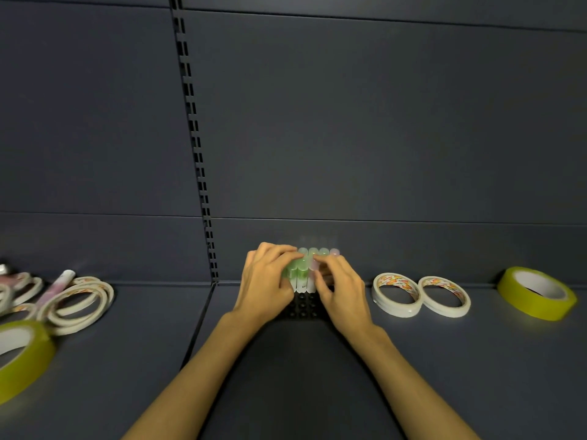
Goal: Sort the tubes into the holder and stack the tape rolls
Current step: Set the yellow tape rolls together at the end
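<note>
A black holder [304, 308] with round holes stands on the shelf in the middle. Several green-capped and pink-capped tubes [301, 273] stand upright in its far rows. My left hand [266, 282] curls around the green tubes on the left side. From the right, my right hand [341, 289] pinches a pink-capped tube [315, 265] among them. One pink tube [58, 285] lies loose at the left among white tape rolls [79, 301]. Two white patterned tape rolls [419, 295] lie flat side by side on the right.
A yellow-green tape roll [536, 292] leans at the far right. Another yellow-green roll [22, 354] sits at the lower left edge. A slotted upright [197, 154] runs down the dark back panel, and a seam divides the shelf below it.
</note>
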